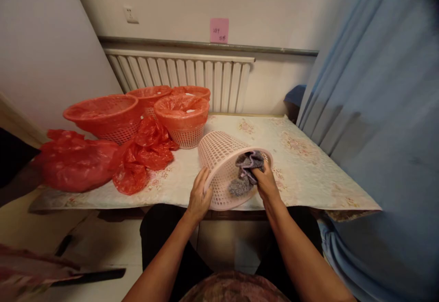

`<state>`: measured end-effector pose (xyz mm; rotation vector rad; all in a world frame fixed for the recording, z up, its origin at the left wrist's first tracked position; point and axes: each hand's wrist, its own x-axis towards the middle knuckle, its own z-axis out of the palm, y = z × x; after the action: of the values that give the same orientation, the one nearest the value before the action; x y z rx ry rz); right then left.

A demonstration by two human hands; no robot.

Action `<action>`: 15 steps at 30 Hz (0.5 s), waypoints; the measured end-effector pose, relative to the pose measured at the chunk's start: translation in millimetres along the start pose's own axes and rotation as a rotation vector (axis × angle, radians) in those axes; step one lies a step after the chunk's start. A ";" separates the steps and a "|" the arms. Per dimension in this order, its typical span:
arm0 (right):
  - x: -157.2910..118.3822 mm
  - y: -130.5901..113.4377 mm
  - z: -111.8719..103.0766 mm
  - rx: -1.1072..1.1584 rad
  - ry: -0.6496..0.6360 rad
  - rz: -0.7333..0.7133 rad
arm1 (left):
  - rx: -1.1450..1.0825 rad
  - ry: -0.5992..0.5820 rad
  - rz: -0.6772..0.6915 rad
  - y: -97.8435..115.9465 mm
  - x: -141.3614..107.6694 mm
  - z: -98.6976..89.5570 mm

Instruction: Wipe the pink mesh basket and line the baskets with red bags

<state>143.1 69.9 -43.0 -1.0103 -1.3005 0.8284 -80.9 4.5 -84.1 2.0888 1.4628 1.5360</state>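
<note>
A pale pink perforated plastic basket lies tilted on its side on the table, its mouth turned toward me. My left hand grips the basket's rim at the left, thumb on the inner side. Inside the mouth, my right hand is closed on a grey cleaning cloth with a purplish edge. The cloth is bunched up and hangs against the inner wall near the right rim. Part of my right hand's fingers is hidden by the cloth.
Several baskets lined with red plastic bags, one a lined basket, stand at the back left. Loose red bags lie before them on the flowered tablecloth. A radiator is behind; a blue curtain hangs right. Someone's dark sleeve shows left.
</note>
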 end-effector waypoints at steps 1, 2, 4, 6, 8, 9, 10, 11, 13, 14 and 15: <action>-0.3 -4.9 15.3 0.078 0.009 -0.014 | -0.004 -0.049 0.007 0.0 -1.5 0.2; -3.3 -8.5 30.8 0.133 0.003 -0.006 | -0.010 -0.097 0.011 -0.3 -3.5 1.5; -14.8 -8.8 58.7 0.103 -0.029 0.027 | -0.032 -0.169 0.000 -2.3 -9.0 7.3; -28.6 1.8 76.3 -0.052 -0.165 -0.028 | -0.067 -0.166 -0.045 -6.4 -16.5 15.6; -39.5 21.8 80.0 -0.269 -0.376 -0.193 | -0.098 -0.094 -0.122 -12.0 -25.5 24.8; -43.1 33.7 77.2 -0.395 -0.478 -0.279 | -0.107 -0.053 -0.172 -15.0 -30.4 29.3; -45.3 45.7 72.0 -0.531 -0.562 -0.341 | -0.117 -0.019 -0.234 -17.7 -35.3 33.7; -46.4 57.1 65.5 -0.671 -0.623 -0.371 | -0.137 0.003 -0.311 -20.0 -40.0 37.9; -46.4 75.3 52.2 -0.909 -0.675 -0.362 | -0.222 0.026 -0.487 -23.1 -47.9 45.6; -45.8 81.3 46.8 -0.985 -0.680 -0.352 | -0.274 0.035 -0.566 -23.9 -50.7 48.9; -45.2 85.3 43.0 -1.030 -0.680 -0.346 | -0.319 0.046 -0.626 -24.4 -52.6 51.8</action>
<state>100.3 64.4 -139.5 -1.2508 -2.5355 0.1656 -53.7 -3.5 -156.6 1.2581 1.5556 1.4352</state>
